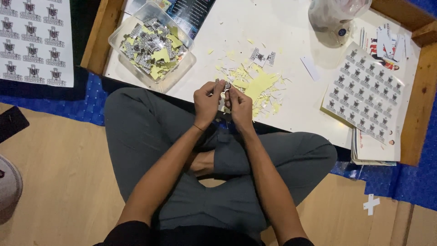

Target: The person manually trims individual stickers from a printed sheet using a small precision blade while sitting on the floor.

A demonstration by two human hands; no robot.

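My left hand (206, 101) and my right hand (239, 106) meet over the near edge of a low white table (291, 114). Together they pinch a small black-and-white sticker (226, 85) between the fingertips. Just beyond the hands lies a heap of yellow backing scraps (259, 86), with two loose stickers (262, 56) past it. A clear plastic tub (152, 45) full of peeled stickers and yellow bits stands at the table's left corner.
A sheet of uncut stickers (364, 91) rests on a paper stack at the right. A crumpled plastic bag (334, 16) sits at the back. Another sticker sheet (35, 41) lies on the floor at left. My crossed legs (150, 132) in grey trousers lie under the table edge.
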